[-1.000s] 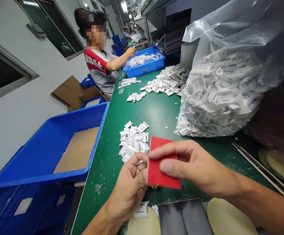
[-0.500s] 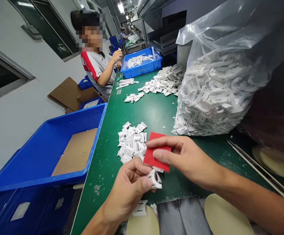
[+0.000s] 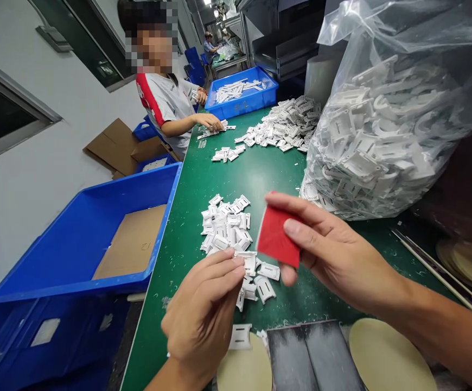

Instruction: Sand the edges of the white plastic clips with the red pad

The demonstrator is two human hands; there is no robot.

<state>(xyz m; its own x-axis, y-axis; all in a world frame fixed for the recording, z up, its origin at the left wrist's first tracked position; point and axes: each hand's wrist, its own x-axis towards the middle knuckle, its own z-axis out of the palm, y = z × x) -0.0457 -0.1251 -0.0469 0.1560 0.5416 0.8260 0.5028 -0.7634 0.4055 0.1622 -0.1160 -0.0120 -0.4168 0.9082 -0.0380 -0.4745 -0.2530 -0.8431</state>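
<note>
My right hand grips a folded red sanding sheet or cloth, thumb on its face and fingers behind. My left hand has its fingers drawn together, with a small slotted white plastic part at the fingertips; the thumb's hold is partly hidden. Just beyond and under that hand lies a heap of similar white parts, some of them loose below the red piece. One more white part rests on a pale round disc close to me.
A clear bag full of white parts stands on the green table at right. Blue bins line the left edge. Farther back, a co-worker reaches toward thin parts, near a blue tray and a large pile.
My left hand has turned over and moved left and down, away from the red piece. My right hand has lifted the red piece up and right. The co-worker's hand has lowered to the table.
</note>
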